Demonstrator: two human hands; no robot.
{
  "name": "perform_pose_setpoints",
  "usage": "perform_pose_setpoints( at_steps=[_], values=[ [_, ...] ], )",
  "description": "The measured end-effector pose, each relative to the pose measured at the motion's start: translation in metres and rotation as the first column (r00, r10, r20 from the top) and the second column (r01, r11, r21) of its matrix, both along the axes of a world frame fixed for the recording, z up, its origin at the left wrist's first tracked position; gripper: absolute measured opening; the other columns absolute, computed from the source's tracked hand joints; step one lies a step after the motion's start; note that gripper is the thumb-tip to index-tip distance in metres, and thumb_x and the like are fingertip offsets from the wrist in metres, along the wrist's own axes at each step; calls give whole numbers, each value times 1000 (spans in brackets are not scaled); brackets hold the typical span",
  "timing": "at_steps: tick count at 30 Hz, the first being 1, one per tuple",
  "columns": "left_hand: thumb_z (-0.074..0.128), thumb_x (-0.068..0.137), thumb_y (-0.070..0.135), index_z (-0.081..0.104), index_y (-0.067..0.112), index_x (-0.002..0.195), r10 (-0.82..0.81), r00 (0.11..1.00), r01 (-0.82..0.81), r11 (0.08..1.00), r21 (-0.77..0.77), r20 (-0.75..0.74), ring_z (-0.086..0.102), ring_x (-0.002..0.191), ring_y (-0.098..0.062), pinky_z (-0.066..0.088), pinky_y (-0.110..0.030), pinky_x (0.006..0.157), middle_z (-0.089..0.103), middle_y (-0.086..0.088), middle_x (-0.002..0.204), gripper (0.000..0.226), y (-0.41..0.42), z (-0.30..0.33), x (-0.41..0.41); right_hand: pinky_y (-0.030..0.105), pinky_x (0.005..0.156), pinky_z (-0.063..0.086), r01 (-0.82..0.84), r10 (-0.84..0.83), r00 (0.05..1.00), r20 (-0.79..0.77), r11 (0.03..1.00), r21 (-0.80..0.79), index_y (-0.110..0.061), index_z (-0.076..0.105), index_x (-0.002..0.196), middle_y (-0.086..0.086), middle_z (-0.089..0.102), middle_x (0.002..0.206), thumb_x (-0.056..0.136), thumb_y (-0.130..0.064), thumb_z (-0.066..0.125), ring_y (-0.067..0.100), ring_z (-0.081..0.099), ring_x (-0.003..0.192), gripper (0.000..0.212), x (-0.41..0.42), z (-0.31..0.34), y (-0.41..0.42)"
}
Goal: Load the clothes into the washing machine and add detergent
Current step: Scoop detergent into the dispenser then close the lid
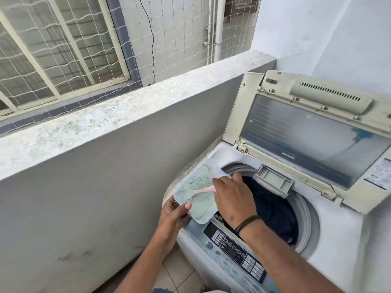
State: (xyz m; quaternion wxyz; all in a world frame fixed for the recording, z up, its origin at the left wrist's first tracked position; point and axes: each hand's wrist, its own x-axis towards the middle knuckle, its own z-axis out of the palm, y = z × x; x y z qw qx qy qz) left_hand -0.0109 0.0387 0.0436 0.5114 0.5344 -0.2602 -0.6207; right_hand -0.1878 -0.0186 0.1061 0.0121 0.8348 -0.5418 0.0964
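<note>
A grey parapet wall point(88, 166) with a speckled top ran from the left edge toward the upper right, with netting point(63, 49) and a window grille beyond it. Against the wall's right end stood the top-loading washing machine point(330, 240), its lid point(306, 140) raised and leaning back, the dark glass panel facing the camera. A small plastic tray point(273, 180) hung tilted at the rear rim of the drum opening. The control panel point(234, 248) ran along the machine's front edge, nearest the person.

Inside the drum lay the clothes point(275, 210), a dark navy heap filling the part of the opening that showed, partly hidden by the right forearm.

Over the machine's front-left corner, a clear plastic tub point(191, 172) was held tilted, its upper end toward the wall. It held pale green detergent powder point(194, 185), heaped unevenly along its bottom.

The left hand point(172, 218) gripped the tub from below at its near corner, thumb curled over the rim and fingers underneath. The right hand point(232, 197) reached across the drum opening into the tub, its fingers closed round the handle of a pink scoop point(204, 190). The scoop's bowl was sunk in the powder, handle pointing back toward the right hand. A dark band point(246, 223) circled the right wrist.

Pale floor tiles point(177, 275) showed between the wall and the machine at the bottom edge.
</note>
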Motion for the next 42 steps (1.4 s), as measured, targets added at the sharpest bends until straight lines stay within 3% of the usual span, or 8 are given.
perform_pose_setpoints(
  at_steps=[6, 10, 16, 22, 29, 34, 39, 42],
  values=[
    [85, 58, 33, 51, 16, 138, 2, 999, -3, 1000, -19, -34, 66, 118, -30, 58, -37, 87, 68, -12, 129, 88, 7, -10, 2, 35, 71, 35, -40, 46, 988, -145, 998, 42, -19, 69, 91, 1, 60, 92, 89, -3, 54, 29, 47, 96, 22, 14, 7, -2],
    [89, 55, 27, 48, 14, 137, 41, 997, -43, 999, -26, -64, 68, 114, -30, 59, -36, 82, 66, -15, 130, 92, 5, -10, 1, 37, 68, 43, -129, 136, 985, -111, 990, 64, -23, 68, 80, -2, 59, 80, 83, -17, 71, 25, 50, 86, 7, 11, 13, 7],
    [94, 50, 22, 44, 24, 131, 59, 998, -60, 996, -60, -4, 63, 122, -27, 52, -50, 104, 61, -9, 131, 95, -9, -9, -4, 36, 63, 53, -55, 49, 998, 39, 986, 155, -20, 57, 108, -3, 63, 93, 101, -22, 45, 22, 65, 82, 14, -12, 20, 29],
    [93, 51, 24, 41, 21, 134, -16, 1000, 15, 998, -55, -8, 64, 120, -28, 52, -48, 102, 62, -12, 132, 98, -10, -14, -4, 33, 60, 55, 117, -124, 983, 133, 991, 59, -19, 55, 125, 2, 64, 99, 100, -16, 48, 23, 68, 78, 26, -8, 11, 14],
    [90, 58, 26, 40, 17, 140, -72, 997, 71, 997, -42, -4, 67, 116, -29, 57, -38, 89, 61, -17, 135, 97, -10, -18, -1, 35, 63, 43, -30, 11, 992, 129, 988, 150, -19, 44, 143, 4, 59, 106, 101, -14, 42, 27, 64, 87, 42, 3, -3, 24],
    [92, 54, 27, 43, 18, 134, -89, 995, 91, 995, -41, 50, 66, 117, -32, 54, -50, 99, 63, -17, 130, 94, -13, -15, -2, 31, 59, 38, -157, 131, 979, 159, 974, 162, -26, 50, 138, 2, 56, 98, 103, -21, 41, 23, 58, 77, 37, -4, 3, 37],
    [93, 49, 29, 40, 22, 135, -76, 994, 78, 996, -33, 76, 66, 118, -23, 53, -48, 102, 62, -6, 130, 102, -12, -14, -6, 29, 46, 31, 137, -140, 988, 69, 990, 44, -16, 63, 116, 1, 66, 83, 92, -18, 59, 23, 66, 62, 24, -13, 10, 27],
    [93, 50, 28, 41, 22, 136, -71, 995, 72, 997, -22, 69, 66, 119, -26, 53, -47, 102, 62, -8, 132, 102, -13, -15, -4, 31, 48, 33, 152, -153, 988, 9, 985, 81, -14, 62, 108, 2, 67, 84, 91, -14, 56, 26, 69, 67, 18, -7, 10, 26]
  ],
)
